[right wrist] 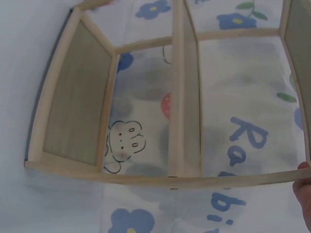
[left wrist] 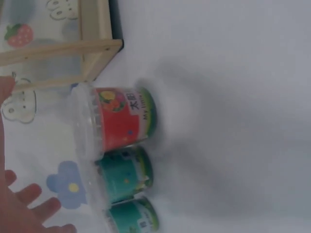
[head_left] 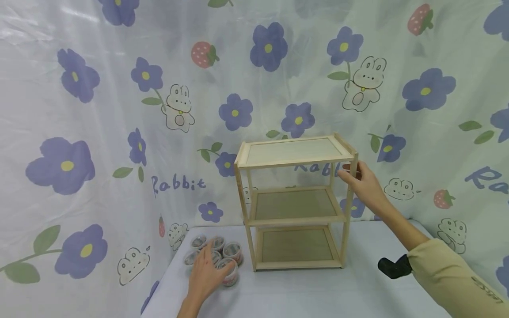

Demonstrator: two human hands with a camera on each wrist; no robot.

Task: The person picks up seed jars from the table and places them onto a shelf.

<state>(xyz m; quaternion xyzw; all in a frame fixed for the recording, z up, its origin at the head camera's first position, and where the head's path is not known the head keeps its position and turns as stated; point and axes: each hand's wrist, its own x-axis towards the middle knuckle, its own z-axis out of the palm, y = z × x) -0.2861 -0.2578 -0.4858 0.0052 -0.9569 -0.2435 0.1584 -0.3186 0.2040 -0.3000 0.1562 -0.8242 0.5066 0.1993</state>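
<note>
A three-tier wooden shelf (head_left: pixel 294 151) stands upright on the table. My right hand (head_left: pixel 367 187) grips its right front post near the top, thumb in front; only part of that hand (right wrist: pixel 303 194) shows in the right wrist view. Left of the shelf, several small lidded plastic cups (head_left: pixel 232 251) stand in a cluster. Over them hovers my left hand (head_left: pixel 203 274), fingers spread and holding nothing; whether it touches a lid I cannot tell. The left wrist view shows a red-labelled cup (left wrist: pixel 121 119) with a clear lid, beside teal-labelled cups (left wrist: pixel 125 174).
A white cloth covers the table (head_left: pixel 302 296). Behind and beside it hangs a curtain (head_left: pixel 179 145) printed with flowers, rabbits and strawberries. A black device (head_left: pixel 394 267) sits at the right wrist by the beige sleeve (head_left: pixel 449 274). All visible shelf tiers are bare.
</note>
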